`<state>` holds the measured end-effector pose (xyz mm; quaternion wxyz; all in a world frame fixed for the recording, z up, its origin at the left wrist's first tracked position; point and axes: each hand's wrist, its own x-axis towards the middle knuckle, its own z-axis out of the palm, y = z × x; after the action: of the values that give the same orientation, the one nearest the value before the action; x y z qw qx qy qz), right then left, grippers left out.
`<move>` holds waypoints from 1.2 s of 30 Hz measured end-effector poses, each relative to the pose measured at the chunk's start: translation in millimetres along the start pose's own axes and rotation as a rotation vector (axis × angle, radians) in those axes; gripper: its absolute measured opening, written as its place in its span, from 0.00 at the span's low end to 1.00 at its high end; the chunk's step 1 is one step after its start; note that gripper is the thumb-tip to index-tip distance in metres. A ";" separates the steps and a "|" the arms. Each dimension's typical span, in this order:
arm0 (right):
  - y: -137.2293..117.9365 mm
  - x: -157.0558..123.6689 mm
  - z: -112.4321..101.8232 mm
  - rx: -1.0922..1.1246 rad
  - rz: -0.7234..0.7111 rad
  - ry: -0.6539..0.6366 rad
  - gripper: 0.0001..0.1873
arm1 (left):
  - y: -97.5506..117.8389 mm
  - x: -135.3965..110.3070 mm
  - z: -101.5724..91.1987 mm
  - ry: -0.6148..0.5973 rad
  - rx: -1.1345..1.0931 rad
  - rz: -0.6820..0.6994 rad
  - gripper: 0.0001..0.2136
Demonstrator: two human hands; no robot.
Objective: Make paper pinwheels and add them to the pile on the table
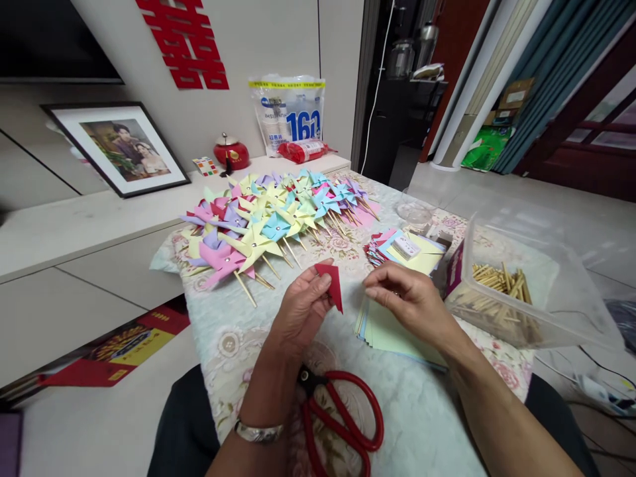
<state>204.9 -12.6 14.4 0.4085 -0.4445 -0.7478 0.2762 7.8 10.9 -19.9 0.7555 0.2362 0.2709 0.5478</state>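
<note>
A folded piece of red paper (336, 289) is pinched between the thumb and fingers of my left hand (307, 299). To its right, apart from the paper, my right hand (410, 298) has thumb and fingertips pressed together; whatever they hold, if anything, is too small to make out. Below that hand lies a stack of pale green and blue paper sheets (390, 334). Red-handled scissors (375, 404) rest on the tablecloth under my left forearm, their blades partly hidden. Beyond my hands, several finished paper pinwheels (254, 244) on wooden sticks lie in a colourful heap.
A clear plastic bin (561, 318) with wooden sticks (501, 281) stands at the right. Beside it, coloured paper pieces (424, 258) lie under a small white box (406, 247). A round clear dish (415, 211) sits behind. The floral tablecloth (218, 371) reaches the cabinet.
</note>
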 end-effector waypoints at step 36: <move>-23.9 -74.6 1.7 -0.310 0.421 -0.209 0.17 | 20.8 0.4 -7.8 0.216 -0.357 0.231 0.06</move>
<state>213.1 -89.9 4.8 0.1899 -0.6162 -0.7106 0.2815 -11.8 17.8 -12.1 0.6843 0.0683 0.2203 0.6918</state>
